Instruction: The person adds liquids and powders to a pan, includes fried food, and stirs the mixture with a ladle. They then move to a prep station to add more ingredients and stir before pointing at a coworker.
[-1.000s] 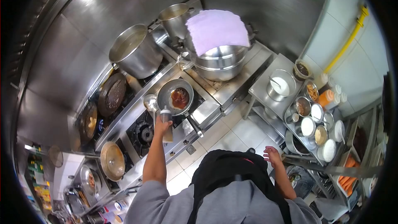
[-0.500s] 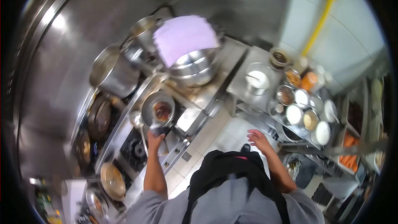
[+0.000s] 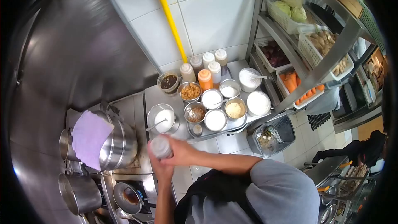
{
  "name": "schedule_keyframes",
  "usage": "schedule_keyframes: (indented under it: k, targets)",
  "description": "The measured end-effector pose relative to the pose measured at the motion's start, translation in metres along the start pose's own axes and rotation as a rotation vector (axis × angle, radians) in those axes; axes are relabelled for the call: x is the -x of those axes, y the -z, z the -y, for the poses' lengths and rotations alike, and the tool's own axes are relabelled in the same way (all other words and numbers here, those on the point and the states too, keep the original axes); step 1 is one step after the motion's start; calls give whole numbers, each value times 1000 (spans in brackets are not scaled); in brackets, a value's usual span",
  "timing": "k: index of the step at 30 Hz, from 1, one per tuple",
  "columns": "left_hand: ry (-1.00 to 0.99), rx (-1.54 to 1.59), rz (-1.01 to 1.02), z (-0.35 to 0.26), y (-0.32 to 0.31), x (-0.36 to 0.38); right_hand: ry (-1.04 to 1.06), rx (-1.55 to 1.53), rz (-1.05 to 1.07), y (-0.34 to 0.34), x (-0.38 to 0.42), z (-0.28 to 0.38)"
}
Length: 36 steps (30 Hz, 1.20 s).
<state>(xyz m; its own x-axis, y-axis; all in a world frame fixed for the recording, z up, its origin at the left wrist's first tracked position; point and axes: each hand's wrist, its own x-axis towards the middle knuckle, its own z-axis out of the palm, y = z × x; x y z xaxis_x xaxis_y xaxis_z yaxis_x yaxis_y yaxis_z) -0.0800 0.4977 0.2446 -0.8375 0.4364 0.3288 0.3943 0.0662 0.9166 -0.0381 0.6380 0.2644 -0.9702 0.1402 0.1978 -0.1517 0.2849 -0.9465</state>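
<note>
Worktop (image 3: 154,96), 1 o'clock from hands, packed with bowls. Steel pot (image 3: 120,143) at 9, purple cloth (image 3: 90,139) draped over it, probably against heat. Pan (image 3: 127,198) at 7, brown sauce inside. Spoon-bearing bowl (image 3: 164,115) at 12, blocking straight reach. Held bottle (image 3: 161,147) upright between left hand (image 3: 159,169) and right hand (image 3: 182,152), likely for steadiness; right fingers curled round top, left ones along side, partly hidden.
</note>
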Motion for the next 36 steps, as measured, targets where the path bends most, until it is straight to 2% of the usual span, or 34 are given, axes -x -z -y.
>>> schedule_keyframes:
  k: [1, 2, 4, 5, 6, 7, 10, 14, 15, 16, 17, 20, 21, 23, 24, 26, 27, 28, 29, 31, 33, 34, 36]
  targets:
    - [23, 9, 56, -16, -27, -26, -150, -25, -83, 29, -7, 5]
    - [48, 17, 107, -24, -51, -50, -97, 17, -180, 56, -14, -10]
    - [-234, -327, 279, -21, -88, -93, -61, 78, -310, 122, -22, -25]
    - [-191, -252, 384, -50, -104, -110, -81, 97, -345, 157, -24, -24]
    - [-241, -321, 381, -49, -112, -129, -60, 180, -550, 181, -28, -55]
    - [-290, -391, 378, -47, -117, -146, -93, 204, -602, 217, -34, -36]
    - [-197, -554, 324, 17, -113, -197, -52, 363, -861, 286, -55, -62]
    - [-150, -656, 390, 111, -125, -237, -136, 410, -901, 330, -82, -137]
    - [-84, -721, 488, 122, -132, -245, -160, 433, -889, 334, -88, -157]
    - [-17, -783, 589, 128, -138, -250, -185, 456, -880, 336, -92, -176]
    - [-16, -783, 594, 128, -145, -253, -190, 455, -881, 335, -95, -194]
    - [-203, -804, 682, 134, -165, -259, -317, 383, -779, 329, -96, -223]
    - [-201, -798, 691, 137, -170, -260, -327, 386, -781, 328, -96, -228]
    - [-389, -801, 736, 128, -180, -262, -368, 441, -779, 324, -96, -227]
    - [-394, -795, 743, 131, -186, -263, -374, 444, -787, 319, -95, -225]
    - [-373, -798, 792, 138, -193, -263, -286, 791, -984, 295, -84, -210]
    - [-367, -797, 808, 140, -194, -265, -544, 502, -811, 276, -79, -164]
    - [-300, -781, 856, 137, -194, -269, -446, 385, -765, 249, -70, -181]
    - [-234, -767, 907, 137, -194, -272, -429, 457, -612, 219, -66, -186]
    - [-257, -749, 947, 144, -192, -274, -726, -21, -411, 168, -74, -180]
    - [-285, -739, 978, 146, -190, -279, -851, -151, -467, 144, -94, -178]
    - [-287, -742, 993, 145, -189, -281, -846, -153, -469, 136, -102, -190]
    - [-277, -748, 1016, 147, -183, -279, -729, 235, -537, 117, -109, -226]
